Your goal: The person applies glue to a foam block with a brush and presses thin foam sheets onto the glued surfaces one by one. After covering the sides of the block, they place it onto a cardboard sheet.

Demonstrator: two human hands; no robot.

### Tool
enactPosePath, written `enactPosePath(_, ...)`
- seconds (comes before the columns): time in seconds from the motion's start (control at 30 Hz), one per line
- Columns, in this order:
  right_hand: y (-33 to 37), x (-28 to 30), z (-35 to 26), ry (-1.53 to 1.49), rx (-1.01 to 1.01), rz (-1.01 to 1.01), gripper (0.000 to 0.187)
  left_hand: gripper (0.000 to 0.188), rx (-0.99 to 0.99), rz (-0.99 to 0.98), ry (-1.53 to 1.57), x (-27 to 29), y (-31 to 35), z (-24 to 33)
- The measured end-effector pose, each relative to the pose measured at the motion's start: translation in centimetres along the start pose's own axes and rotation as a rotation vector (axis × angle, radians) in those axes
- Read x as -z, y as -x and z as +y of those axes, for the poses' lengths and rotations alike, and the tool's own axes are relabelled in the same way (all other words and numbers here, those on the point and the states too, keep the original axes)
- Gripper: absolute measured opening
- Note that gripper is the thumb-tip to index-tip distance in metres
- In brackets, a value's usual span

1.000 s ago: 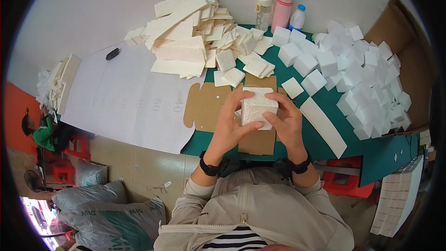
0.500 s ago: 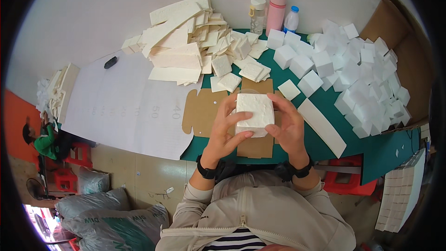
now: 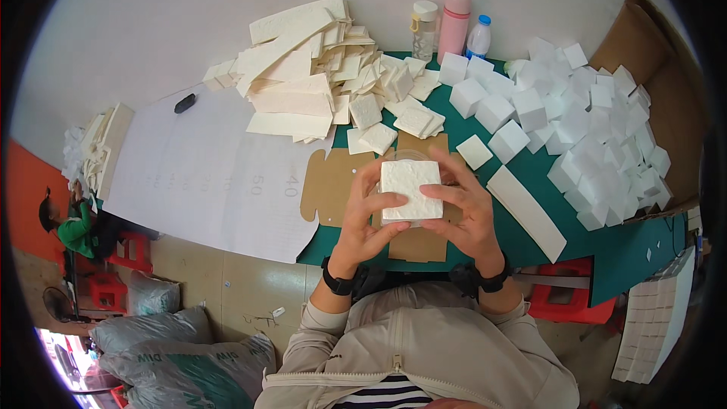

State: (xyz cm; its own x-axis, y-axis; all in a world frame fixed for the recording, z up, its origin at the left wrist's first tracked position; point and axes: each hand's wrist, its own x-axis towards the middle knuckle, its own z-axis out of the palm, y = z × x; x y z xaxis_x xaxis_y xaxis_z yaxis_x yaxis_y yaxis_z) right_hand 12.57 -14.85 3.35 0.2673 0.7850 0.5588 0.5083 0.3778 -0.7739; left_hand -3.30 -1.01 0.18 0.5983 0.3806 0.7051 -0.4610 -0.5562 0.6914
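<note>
Between both hands I hold a white foam block point(image 3: 410, 182), its square, rough-textured face turned up toward me. My left hand point(image 3: 362, 216) grips its left side, with fingers over the face and the thumb at the near edge. Closed on the right side is my right hand point(image 3: 473, 216), two fingertips resting on the face. A clear rounded rim point(image 3: 409, 154) shows just beyond the block; the rest of it is hidden. Under the hands lies a flat, cut piece of brown cardboard point(image 3: 329, 189).
Cream foam sheets and offcuts point(image 3: 303, 76) are heaped at the back left. White foam cubes point(image 3: 583, 129) pile up at the right beside a cardboard box point(image 3: 647, 53). A long foam strip point(image 3: 526, 212) lies right of my hands. Bottles point(image 3: 453, 26) stand at the wall. A person point(image 3: 72, 231) sits far left.
The block has tilted, so its rough face now points more toward me. My right fingers have moved onto that face. The clear rim behind the block shows more.
</note>
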Motion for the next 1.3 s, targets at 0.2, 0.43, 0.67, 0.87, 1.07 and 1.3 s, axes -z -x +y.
enactPosePath(0.2, -0.8, 1.1, -0.7, 0.511, 0.302, 0.007, 0.052, 0.044, 0.035, 0.006, 0.083, 0.0, 0.1, 0.3)
enactPosePath(0.43, -1.0, 1.4, -0.3, 0.428, 0.204, -0.107, 0.054, 0.048, 0.216, 0.033, 0.104, -0.7, 0.2, 0.4)
enactPosePath(0.67, -0.6, 0.4, 0.5, 0.198, 0.021, -0.022, 0.055, 0.051, 0.384, 0.0, 0.391, -1.0, -0.4, 0.1)
enactPosePath(0.87, -0.7, 0.4, 0.4, 0.153, 0.006, -0.01, 0.054, 0.046, 0.574, -0.007, 0.383, -0.8, -0.6, 1.2)
enactPosePath(1.07, -0.8, 0.6, 0.4, 0.116, 0.069, 0.018, 0.039, 0.043, 0.574, -0.012, 0.364, -0.9, -0.6, 1.3)
enactPosePath(1.3, -1.1, -0.2, 0.1, 0.112, 0.014, 0.088, 0.021, 0.052, 0.482, 0.021, 0.075, -1.9, -0.5, 1.1)
